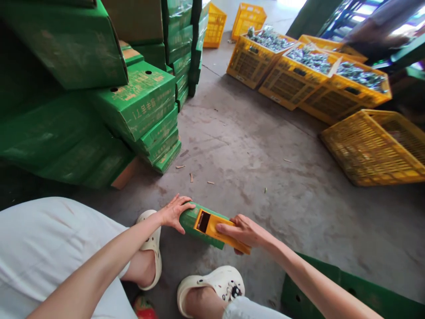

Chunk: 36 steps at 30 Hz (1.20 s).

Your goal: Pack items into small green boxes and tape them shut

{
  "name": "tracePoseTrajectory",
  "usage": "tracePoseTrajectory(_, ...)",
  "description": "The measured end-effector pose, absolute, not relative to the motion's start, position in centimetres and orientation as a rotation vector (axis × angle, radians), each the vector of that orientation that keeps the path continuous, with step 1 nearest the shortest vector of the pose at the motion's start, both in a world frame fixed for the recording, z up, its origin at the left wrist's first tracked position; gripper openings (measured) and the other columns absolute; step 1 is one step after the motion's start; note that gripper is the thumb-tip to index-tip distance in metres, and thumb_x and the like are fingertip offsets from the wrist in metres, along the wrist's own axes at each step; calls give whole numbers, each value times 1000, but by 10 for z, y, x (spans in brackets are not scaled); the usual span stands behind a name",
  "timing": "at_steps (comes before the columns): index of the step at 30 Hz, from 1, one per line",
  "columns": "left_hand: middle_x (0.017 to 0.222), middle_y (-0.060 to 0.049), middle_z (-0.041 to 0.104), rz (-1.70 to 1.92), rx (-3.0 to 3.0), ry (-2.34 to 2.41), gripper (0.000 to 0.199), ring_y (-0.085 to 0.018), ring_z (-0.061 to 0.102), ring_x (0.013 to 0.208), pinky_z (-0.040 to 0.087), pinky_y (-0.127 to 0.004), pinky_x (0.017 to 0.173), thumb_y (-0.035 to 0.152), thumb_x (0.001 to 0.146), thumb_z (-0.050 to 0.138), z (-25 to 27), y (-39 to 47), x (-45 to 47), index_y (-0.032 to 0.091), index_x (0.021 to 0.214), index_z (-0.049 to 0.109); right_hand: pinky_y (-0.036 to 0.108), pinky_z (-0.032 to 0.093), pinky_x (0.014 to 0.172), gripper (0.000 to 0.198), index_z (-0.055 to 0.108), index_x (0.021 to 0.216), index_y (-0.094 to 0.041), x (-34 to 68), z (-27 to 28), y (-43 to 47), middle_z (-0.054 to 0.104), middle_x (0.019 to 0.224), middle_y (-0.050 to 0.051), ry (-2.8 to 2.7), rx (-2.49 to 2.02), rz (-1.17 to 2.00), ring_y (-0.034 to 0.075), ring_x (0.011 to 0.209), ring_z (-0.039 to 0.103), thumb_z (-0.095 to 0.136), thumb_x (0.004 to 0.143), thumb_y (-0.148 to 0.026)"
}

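A narrow green cardboard box [190, 218] stands low in front of me, between my feet and the floor beyond. My left hand [174, 213] grips its left end, thumb on the near side and fingers spread over the far edge. In my right hand [244, 229] is a yellow hand tool [216, 225] with a dark rectangular opening at its front. The fingers wrap its rear part, and the thumb presses along the top. The tool's front lies over the top of the box; whether it touches is hard to see.
Stacked green cartons [142, 97] rise at the left. Yellow crates [285, 79] filled with small silvery-wrapped pieces line the right back, near another person's arm [381, 26]. A tilted yellow crate [372, 150] sits closer. Flat green cardboard [332, 288] lies at lower right.
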<state>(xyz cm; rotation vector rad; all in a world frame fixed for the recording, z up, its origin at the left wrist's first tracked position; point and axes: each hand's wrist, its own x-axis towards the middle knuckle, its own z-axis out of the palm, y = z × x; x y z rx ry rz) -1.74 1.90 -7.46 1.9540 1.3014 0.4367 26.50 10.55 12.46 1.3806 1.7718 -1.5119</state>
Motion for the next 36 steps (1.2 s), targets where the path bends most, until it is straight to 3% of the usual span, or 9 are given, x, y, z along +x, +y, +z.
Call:
tracePoseTrajectory(9, 157, -13, 45, 385, 1974, 1337, 109, -38, 41, 147, 6, -63, 128, 56, 51, 93, -69, 20, -14, 33, 149, 51, 23, 39, 42, 65, 66, 67, -17, 299, 89, 104, 68, 57, 8, 1751, 1414, -1601, 18, 47, 62, 66, 73, -82)
tracePoseTrajectory(19, 156, -18, 46, 206, 2185, 1444, 116, -42, 31, 152, -2, -64, 128, 53, 47, 94, -51, 15, 11, 25, 150, 48, 25, 40, 49, 64, 66, 66, -18, 295, 68, 103, 67, 58, 9, 1930, 1437, -1270, 20, 55, 65, 65, 75, -81)
tracePoseTrajectory(26, 159, -23, 42, 303, 2152, 1509, 137, -44, 33, 151, 15, -60, 129, 54, 45, 93, -61, 7, 75, 15, 160, 29, 23, 44, 53, 61, 72, 71, -16, 298, 70, 94, 67, 59, 7, 1921, 1491, -1341, 21, 62, 68, 71, 73, -77)
tracePoseTrajectory(32, 154, -20, 47, 410, 2183, 1442, 123, -43, 39, 145, 22, -58, 128, 54, 51, 89, -60, 7, 64, 18, 158, 39, 23, 44, 47, 62, 73, 80, -17, 310, 97, 96, 68, 63, 4, 1693, 1395, -1711, 17, 51, 62, 72, 69, -78)
tracePoseTrajectory(36, 155, -19, 47, 424, 2175, 1418, 116, -42, 38, 145, 26, -57, 126, 58, 54, 89, -57, 9, 60, 21, 156, 45, 22, 40, 44, 60, 67, 65, -18, 331, 126, 103, 62, 51, 3, 1740, 1441, -1553, 15, 45, 58, 76, 66, -77)
